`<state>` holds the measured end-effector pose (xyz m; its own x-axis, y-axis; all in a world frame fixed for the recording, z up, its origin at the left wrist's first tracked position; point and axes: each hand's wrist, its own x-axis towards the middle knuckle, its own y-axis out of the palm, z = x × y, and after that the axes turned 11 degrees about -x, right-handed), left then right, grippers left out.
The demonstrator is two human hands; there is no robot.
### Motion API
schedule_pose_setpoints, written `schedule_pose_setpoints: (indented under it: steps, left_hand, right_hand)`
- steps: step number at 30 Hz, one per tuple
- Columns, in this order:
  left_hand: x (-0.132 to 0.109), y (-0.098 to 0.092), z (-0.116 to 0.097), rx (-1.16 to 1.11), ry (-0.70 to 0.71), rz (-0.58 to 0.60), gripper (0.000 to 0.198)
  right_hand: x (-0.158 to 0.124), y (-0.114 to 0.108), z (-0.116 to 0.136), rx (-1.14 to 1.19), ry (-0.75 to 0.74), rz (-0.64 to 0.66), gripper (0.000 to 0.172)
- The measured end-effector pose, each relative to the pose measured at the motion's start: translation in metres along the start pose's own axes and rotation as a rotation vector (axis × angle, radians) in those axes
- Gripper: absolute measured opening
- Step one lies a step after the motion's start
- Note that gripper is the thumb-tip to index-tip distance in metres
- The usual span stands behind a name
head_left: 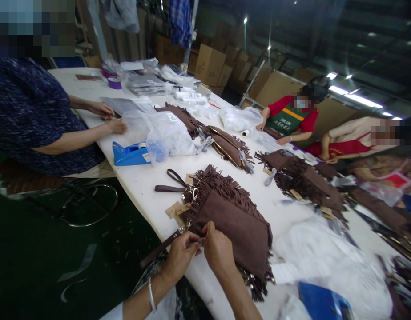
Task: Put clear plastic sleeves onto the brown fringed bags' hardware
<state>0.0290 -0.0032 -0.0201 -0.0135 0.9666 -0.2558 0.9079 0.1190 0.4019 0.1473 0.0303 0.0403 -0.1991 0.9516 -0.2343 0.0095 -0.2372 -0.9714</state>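
Observation:
A brown fringed clutch bag lies flat at the table's near edge, plain side up, on top of more brown fringe. Both my hands are at its near left corner, with fingertips meeting. My left hand, with a silver bangle on its wrist, pinches something too small to make out. Closed with thumb and fingers together, my right hand rests by the bag's edge; what it grips is hidden. A brown wrist strap hangs past the table edge beside my left hand. Tan paper tags and metal clasps lie at the bag's left end.
Across the white table are more fringed bags, clear plastic bags and a blue tape dispenser. Another blue dispenser sits at lower right. Co-workers handle items at the left and far right. A stool stands at left.

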Motion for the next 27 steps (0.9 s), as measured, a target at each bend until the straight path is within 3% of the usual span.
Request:
schedule_pose_setpoints:
  steps: [5, 9, 18, 27]
  left_hand:
    - [0.000, 0.009, 0.001, -0.129, -0.099, -0.143, 0.025]
    - [0.001, 0.016, 0.002, -0.203, -0.157, -0.242, 0.024]
    - [0.001, 0.017, 0.010, -0.132, -0.146, -0.297, 0.026]
    - [0.001, 0.016, 0.024, -0.102, -0.094, -0.335, 0.026]
  right_hand:
    - [-0.001, 0.007, -0.001, 0.002, 0.000, -0.008, 0.022]
    - [-0.004, 0.015, -0.003, 0.087, 0.027, -0.048, 0.021]
    - [-0.020, 0.031, -0.001, 0.381, 0.107, -0.125, 0.020]
    - [-0.026, 0.030, 0.012, 0.297, 0.303, -0.164, 0.015]
